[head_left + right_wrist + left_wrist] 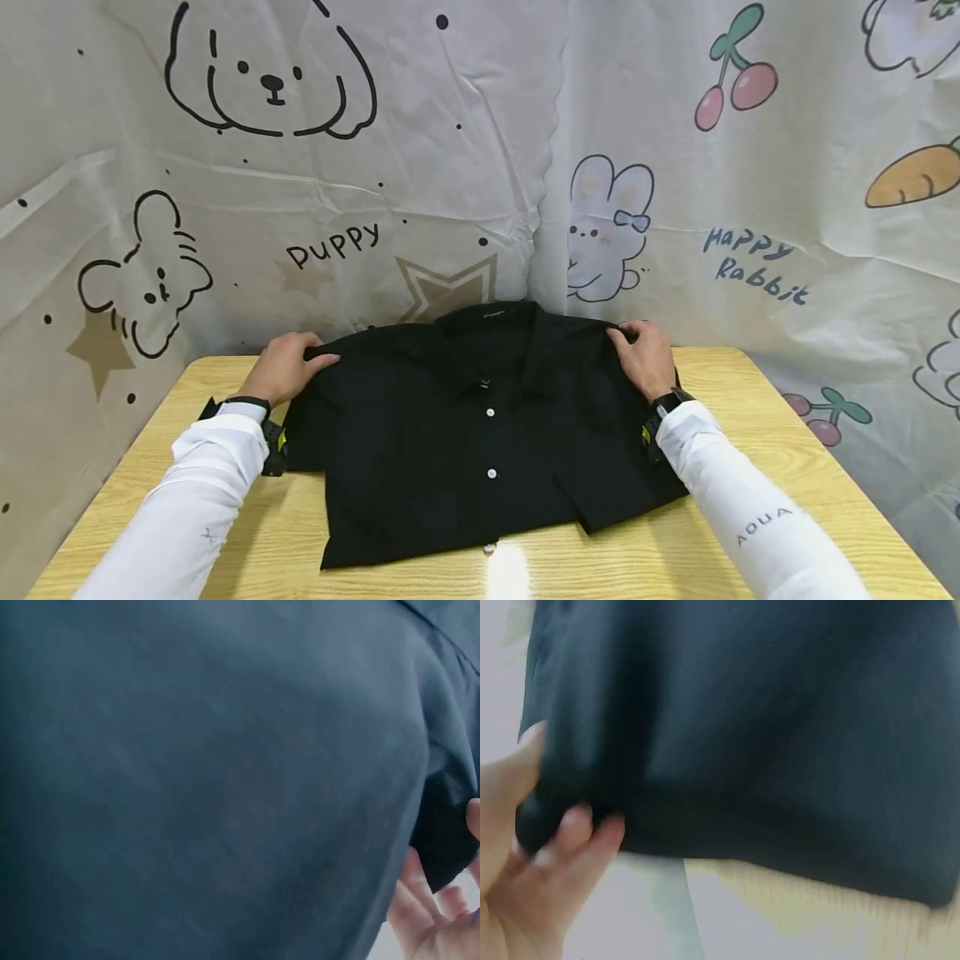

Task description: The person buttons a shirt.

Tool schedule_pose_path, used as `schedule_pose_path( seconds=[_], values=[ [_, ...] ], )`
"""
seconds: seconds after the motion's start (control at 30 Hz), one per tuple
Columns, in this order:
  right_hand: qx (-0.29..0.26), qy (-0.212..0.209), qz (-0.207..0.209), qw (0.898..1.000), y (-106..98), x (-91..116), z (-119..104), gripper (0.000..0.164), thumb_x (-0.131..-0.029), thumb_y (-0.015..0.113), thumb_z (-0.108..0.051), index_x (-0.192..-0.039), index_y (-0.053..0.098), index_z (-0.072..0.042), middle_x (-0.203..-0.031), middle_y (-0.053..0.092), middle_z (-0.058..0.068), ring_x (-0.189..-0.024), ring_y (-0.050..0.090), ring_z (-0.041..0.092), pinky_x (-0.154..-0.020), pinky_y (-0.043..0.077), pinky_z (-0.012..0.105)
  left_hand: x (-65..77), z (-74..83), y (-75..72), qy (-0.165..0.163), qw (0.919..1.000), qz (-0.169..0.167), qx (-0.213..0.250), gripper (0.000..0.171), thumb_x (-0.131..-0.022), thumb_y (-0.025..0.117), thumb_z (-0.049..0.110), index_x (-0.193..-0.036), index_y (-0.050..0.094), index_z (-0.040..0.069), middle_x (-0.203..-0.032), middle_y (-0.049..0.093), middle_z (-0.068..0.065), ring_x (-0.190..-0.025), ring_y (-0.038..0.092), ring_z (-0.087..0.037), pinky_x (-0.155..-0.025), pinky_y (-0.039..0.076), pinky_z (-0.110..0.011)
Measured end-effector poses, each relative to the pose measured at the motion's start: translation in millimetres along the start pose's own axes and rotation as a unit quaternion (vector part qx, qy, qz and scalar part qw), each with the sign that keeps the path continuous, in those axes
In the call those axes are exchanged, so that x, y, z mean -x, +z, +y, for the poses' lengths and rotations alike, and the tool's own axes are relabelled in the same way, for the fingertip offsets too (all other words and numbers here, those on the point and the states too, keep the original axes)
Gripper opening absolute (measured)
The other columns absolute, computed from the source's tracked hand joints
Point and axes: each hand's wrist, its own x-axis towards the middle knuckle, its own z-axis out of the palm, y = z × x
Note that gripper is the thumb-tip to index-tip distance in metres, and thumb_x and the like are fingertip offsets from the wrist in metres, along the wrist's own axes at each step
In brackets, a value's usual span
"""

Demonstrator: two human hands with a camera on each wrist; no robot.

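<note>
Close up in both wrist views, a black collared fabric shirt with round white buttons spreads over a pale yellow wood-grain table. The left hand pinches one shoulder edge; the right hand, well apart, pinches the other. White long sleeves cover both forearms; behind hangs a whitish cartoon-printed curtain.
</note>
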Motion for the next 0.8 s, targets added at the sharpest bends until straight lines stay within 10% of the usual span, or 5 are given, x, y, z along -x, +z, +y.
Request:
schedule_pose_path(
  seconds=[0.1,0.33,0.5,0.63,0.8],
  values=[
    [-0.006,0.007,0.019,1.0,1.7,-2.8,2.0,0.026,-0.092,0.064,-0.02,-0.098,0.069,0.004,-0.097,0.062,0.021,-0.093,0.057,0.036,-0.083,0.044,0.047,-4.0,-1.6,-4.5,0.007,0.9999,-0.003,0.01,0.023,-0.094,0.062,0.015,-0.107,0.065,-0.004,-0.103,0.06,-0.023,-0.096,0.054,-0.041,-0.083,0.042,-0.055],
    [-0.048,0.016,0.09,0.995,5.1,-10.6,1.6,0.027,-0.088,0.069,-0.021,-0.096,0.072,0.004,-0.094,0.061,0.021,-0.091,0.056,0.035,-0.081,0.043,0.045,-18.4,12.7,-8.6,-0.065,0.9859,0.15,-0.036,0.022,-0.093,0.063,0.019,-0.104,0.069,0.0,-0.098,0.06,-0.023,-0.089,0.057,-0.047,-0.072,0.044,-0.06],
    [-0.065,0.038,0.106,0.991,19.0,-14.3,-0.2,0.026,-0.087,0.07,-0.02,-0.096,0.072,0.004,-0.094,0.058,0.021,-0.093,0.053,0.036,-0.081,0.041,0.046,-28.9,17.1,7.0,-0.114,0.9736,0.187,-0.065,0.024,-0.095,0.061,0.022,-0.104,0.066,0.0,-0.096,0.056,-0.022,-0.081,0.057,-0.05,-0.066,0.045,-0.06],
    [-0.061,0.066,0.004,0.996,28.5,-13.1,-0.2,0.038,-0.09,0.066,-0.02,-0.117,0.062,0.006,-0.12,0.051,0.027,-0.113,0.048,0.04,-0.095,0.039,0.047,-26.6,12.2,29.2,-0.132,0.9808,0.137,-0.044,0.035,-0.096,0.058,0.021,-0.121,0.054,-0.003,-0.118,0.045,-0.029,-0.087,0.055,-0.053,-0.07,0.044,-0.062],
    [0.022,0.083,-0.153,0.984,26.4,-6.7,3.0,0.056,-0.093,0.059,-0.025,-0.14,0.042,0.001,-0.144,0.025,0.029,-0.13,0.027,0.046,-0.103,0.028,0.055,-15.3,7.1,51.2,-0.081,0.995,-0.011,-0.056,0.051,-0.097,0.054,0.023,-0.139,0.039,-0.001,-0.134,0.033,-0.034,-0.103,0.05,-0.053,-0.079,0.043,-0.062]
  ],
)
